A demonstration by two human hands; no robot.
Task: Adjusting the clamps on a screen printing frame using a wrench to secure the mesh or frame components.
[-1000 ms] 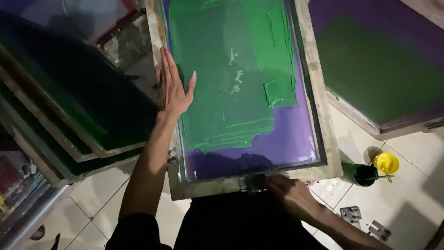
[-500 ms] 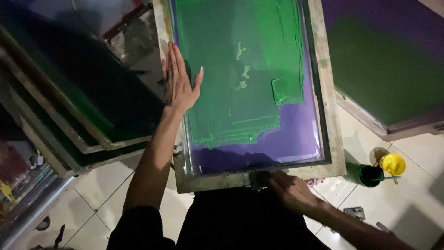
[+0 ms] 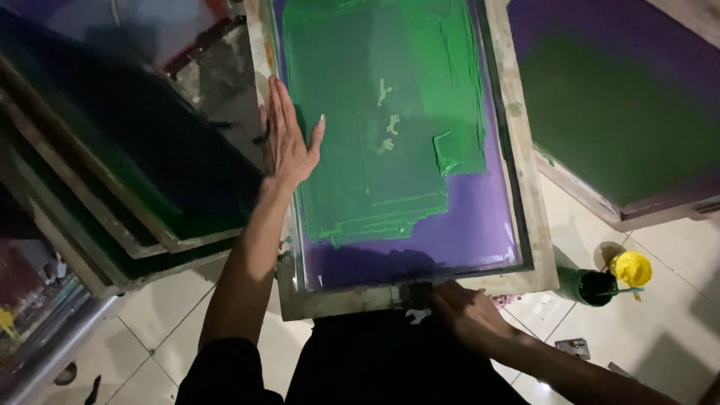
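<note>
Here, in the head view, a wooden-framed printing screen (image 3: 517, 172) lies flat before the person, its purple mesh (image 3: 465, 232) covered over most of its upper part by a thick layer of green ink (image 3: 375, 105). The left hand (image 3: 289, 142) rests flat on the screen's left rail, fingers (image 3: 279, 105) stretched out and spread, gripping nothing, the thumb lying over onto the green. The right hand (image 3: 465, 315) sits at the near rail by a dark metal fitting (image 3: 412, 296); its fingers curl down around that edge, but the dim light hides whether they clasp anything. As for progress, I judge the ink already spread over the greater part of the mesh, with stepped edges low down and a bare purple band left between the ink and the near rail; a few pale gaps (image 3: 386, 120) show in the middle of the green. No squeegee is in view. To the left, a stack of other frames (image 3: 112, 195) leans, dark green; to the right another screen (image 3: 615, 112), purple and green, lies just beside. On the tiled floor (image 3: 172, 315) near the right corner stands a small dark jar (image 3: 596, 287) with a yellow lid (image 3: 631, 268) touching it.
</note>
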